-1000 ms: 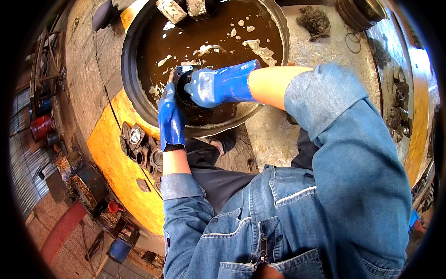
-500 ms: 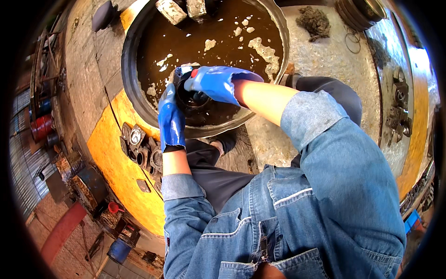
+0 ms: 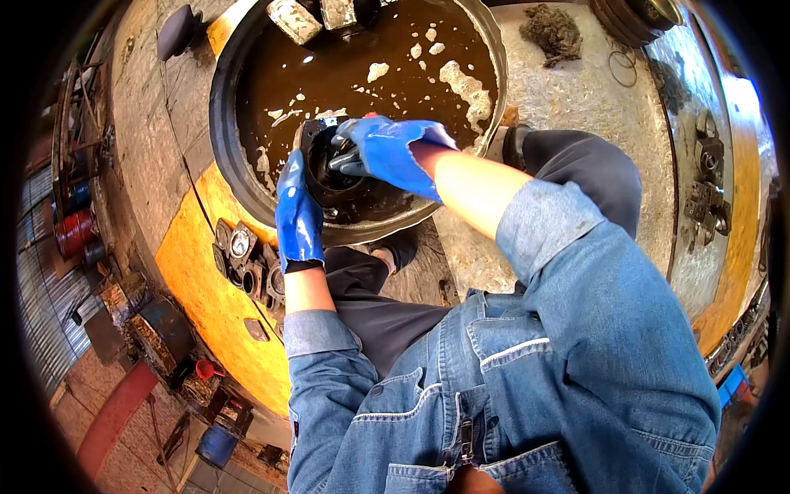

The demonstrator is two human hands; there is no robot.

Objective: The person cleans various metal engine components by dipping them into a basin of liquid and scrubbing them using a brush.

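Observation:
Both my hands wear blue rubber gloves and are over a wide round basin [image 3: 224, 132] of brown, foam-flecked liquid. My left hand [image 3: 298, 206] grips the side of a dark, wet metal part [image 3: 317, 177] with a large round opening, held tilted above the liquid. My right hand [image 3: 374, 152] reaches across to that part, its fingers curled at the opening. A small red bit [image 3: 370, 115] shows at the far side of this hand; the rest of the thing is hidden by the glove.
Two pale metal blocks [image 3: 295, 22] rest at the basin's far edge. Several metal parts [image 3: 247, 259] lie on the yellow board at left. A dark fibrous clump [image 3: 551, 34] and a thin wire ring [image 3: 623, 69] lie at right. My legs flank the basin's near side.
My right hand has turned, its fingers now down at the part's opening; the red bit has shifted to the hand's far side. The left hand still holds the part.

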